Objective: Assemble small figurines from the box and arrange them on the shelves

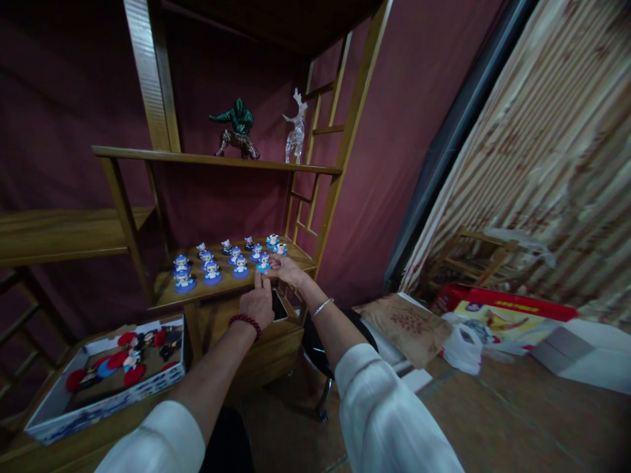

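My right hand (pixel 287 270) reaches in from the right, thumb and finger closed on a small figurine (pixel 263 261) with a light blue base at the front of the lower shelf (pixel 170 295). Just below it, my left hand (pixel 257 304) has its index finger stretched up to the base, seeming to touch it; the other fingers are partly curled. Several purple-based figurines (pixel 211 270) stand upright in rows to the left. Behind them are small dark-based figurines (pixel 226 247), and blue-and-white ones (pixel 280 249) stand at the right end.
Above, a green-and-brown statue (pixel 239 128) and a clear deer figure (pixel 296 128) stand on the upper shelf (pixel 197 157). A box (pixel 106 396) at lower left holds more figurines. Below my hands lies a phone-like dark slab (pixel 279 306). A stool (pixel 323 387), cardboard (pixel 404 322) and a plastic bag (pixel 463 348) are right.
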`<state>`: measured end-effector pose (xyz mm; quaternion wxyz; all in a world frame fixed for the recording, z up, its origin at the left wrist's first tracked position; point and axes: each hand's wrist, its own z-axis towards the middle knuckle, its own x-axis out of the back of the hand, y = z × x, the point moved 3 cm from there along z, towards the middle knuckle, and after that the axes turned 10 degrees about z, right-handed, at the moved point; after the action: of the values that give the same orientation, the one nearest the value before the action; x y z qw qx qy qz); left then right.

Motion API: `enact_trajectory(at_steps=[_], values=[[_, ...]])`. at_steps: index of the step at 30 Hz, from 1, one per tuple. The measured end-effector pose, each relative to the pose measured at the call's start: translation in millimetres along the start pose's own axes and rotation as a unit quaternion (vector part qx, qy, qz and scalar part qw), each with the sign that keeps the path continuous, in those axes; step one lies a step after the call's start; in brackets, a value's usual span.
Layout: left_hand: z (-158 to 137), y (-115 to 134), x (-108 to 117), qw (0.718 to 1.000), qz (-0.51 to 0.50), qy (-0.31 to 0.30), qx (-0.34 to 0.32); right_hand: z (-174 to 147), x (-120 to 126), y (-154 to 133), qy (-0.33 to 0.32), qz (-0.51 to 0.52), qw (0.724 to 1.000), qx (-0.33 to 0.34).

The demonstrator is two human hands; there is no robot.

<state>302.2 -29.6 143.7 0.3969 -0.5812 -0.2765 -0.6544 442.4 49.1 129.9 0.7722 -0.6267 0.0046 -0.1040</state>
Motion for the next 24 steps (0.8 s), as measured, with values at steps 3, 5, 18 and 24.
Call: enact_trajectory(at_steps=[3, 5, 18, 24], values=[[0, -1, -1, 1.0, 0.001, -0.001, 0.0, 0, -1, 0, 0.0, -0.004, 1.0, -0.003], [0, -1, -1, 1.0, -0.002, -0.005, -0.002, -1, -1, -1, -0.001, -0.008, 1.0, 0.001], [-29, -6, 3, 0.995, -0.098, 0.012, 0.011, -25, -4, -10, 0.054, -0.076, 0.99, 0.103], [-74, 36, 50, 0.788, -0.604, -0.087, -0.076, -52, -8, -22, 0.157, 0.03, 0.979, 0.123]])
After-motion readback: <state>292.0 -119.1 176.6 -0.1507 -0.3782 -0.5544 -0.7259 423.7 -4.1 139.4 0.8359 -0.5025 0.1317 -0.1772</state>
